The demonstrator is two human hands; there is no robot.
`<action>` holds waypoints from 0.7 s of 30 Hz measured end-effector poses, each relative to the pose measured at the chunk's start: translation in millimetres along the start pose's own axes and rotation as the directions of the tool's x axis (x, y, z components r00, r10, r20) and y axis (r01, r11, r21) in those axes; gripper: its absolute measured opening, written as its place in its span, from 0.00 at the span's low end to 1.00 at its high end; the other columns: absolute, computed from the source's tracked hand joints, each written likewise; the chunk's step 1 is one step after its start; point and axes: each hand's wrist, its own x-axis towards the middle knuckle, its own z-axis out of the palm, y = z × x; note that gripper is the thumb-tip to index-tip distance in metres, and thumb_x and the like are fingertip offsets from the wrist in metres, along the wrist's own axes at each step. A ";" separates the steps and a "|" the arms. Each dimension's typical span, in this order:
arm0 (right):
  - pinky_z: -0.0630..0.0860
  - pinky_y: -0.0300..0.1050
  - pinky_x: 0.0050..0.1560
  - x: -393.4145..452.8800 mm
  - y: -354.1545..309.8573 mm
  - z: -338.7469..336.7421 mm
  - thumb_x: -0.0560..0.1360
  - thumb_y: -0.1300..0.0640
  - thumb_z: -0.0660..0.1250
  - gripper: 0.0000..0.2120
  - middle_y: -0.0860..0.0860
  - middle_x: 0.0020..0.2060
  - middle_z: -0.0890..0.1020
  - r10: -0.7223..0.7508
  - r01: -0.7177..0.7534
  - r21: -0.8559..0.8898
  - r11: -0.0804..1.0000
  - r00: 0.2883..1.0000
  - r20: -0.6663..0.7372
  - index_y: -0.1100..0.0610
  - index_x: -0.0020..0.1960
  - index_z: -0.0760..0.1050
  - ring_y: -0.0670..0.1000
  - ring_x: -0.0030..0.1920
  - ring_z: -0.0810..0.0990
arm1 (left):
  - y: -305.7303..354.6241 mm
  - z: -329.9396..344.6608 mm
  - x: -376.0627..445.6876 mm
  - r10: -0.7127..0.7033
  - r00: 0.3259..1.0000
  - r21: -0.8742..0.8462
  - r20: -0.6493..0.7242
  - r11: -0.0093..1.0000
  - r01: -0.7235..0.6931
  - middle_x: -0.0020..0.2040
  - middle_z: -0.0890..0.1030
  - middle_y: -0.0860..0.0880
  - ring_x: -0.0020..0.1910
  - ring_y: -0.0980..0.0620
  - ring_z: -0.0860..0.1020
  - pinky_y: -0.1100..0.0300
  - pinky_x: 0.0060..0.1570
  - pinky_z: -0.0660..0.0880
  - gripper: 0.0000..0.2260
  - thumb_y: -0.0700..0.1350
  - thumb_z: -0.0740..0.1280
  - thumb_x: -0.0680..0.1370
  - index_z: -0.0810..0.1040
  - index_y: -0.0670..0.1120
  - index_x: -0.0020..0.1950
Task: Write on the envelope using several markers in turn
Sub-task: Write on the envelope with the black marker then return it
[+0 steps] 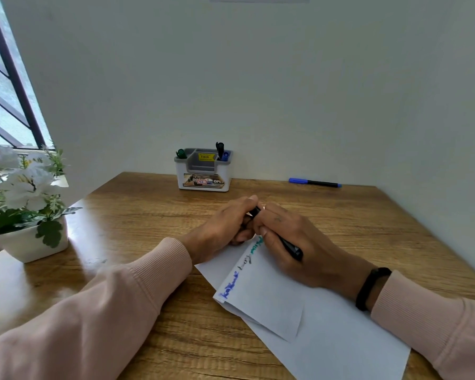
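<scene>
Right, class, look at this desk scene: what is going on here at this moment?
A person sits at a wooden desk with a white envelope that already carries blue, grey and green writing. The right hand grips a black marker; the left hand meets its far end, perhaps handling the cap. A blue marker lies by the wall, and more markers stand in a desk organiser.

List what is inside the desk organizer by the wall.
The desk organizer holds a green-capped marker in its left slot and a black marker with a blue marker in its right slot. Their lower ends are hidden by the walls.
</scene>
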 end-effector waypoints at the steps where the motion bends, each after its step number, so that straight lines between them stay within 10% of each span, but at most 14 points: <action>1: 0.72 0.48 0.44 0.5 -0.6 0.2 0.83 0.62 0.59 0.05 0.47 0.46 0.74 0.001 -0.001 0.014 1.000 1.000 0.001 0.57 0.51 0.73 0.47 0.44 0.72 | 0.8 -0.3 -0.9 0.003 1.000 0.002 0.006 1.000 -0.003 0.26 0.69 0.52 0.24 0.56 0.63 0.64 0.25 0.63 0.19 0.56 0.52 0.87 0.75 0.45 0.50; 10: 0.68 0.35 0.45 -0.5 6.0 1.6 0.87 0.63 0.58 0.08 0.43 0.42 0.75 0.145 -0.149 0.261 0.954 0.989 0.033 0.54 0.53 0.73 0.46 0.39 0.74 | 1.0 -2.9 -2.0 -0.011 1.000 0.059 0.016 0.998 0.010 0.23 0.68 0.53 0.23 0.56 0.62 0.65 0.25 0.62 0.22 0.56 0.51 0.87 0.76 0.49 0.42; 15: 0.73 0.37 0.41 0.1 10.9 -1.3 0.86 0.43 0.61 0.15 0.49 0.42 0.83 0.320 -0.322 0.401 0.858 0.945 0.073 0.43 0.72 0.68 0.41 0.35 0.77 | 4.3 -10.3 3.5 -0.090 0.994 -0.209 0.065 0.973 0.102 0.31 0.75 0.46 0.30 0.51 0.69 0.59 0.32 0.67 0.19 0.54 0.53 0.87 0.78 0.46 0.51; 21: 0.73 0.45 0.36 3.8 16.0 -3.9 0.70 0.28 0.74 0.27 0.54 0.37 0.83 0.518 -0.425 0.488 0.763 0.853 -0.067 0.42 0.60 0.71 0.45 0.29 0.74 | 0.8 -24.1 1.4 -0.072 0.997 -0.360 -0.024 0.931 0.058 0.42 0.82 0.45 0.37 0.53 0.78 0.61 0.39 0.78 0.11 0.50 0.66 0.83 0.82 0.44 0.53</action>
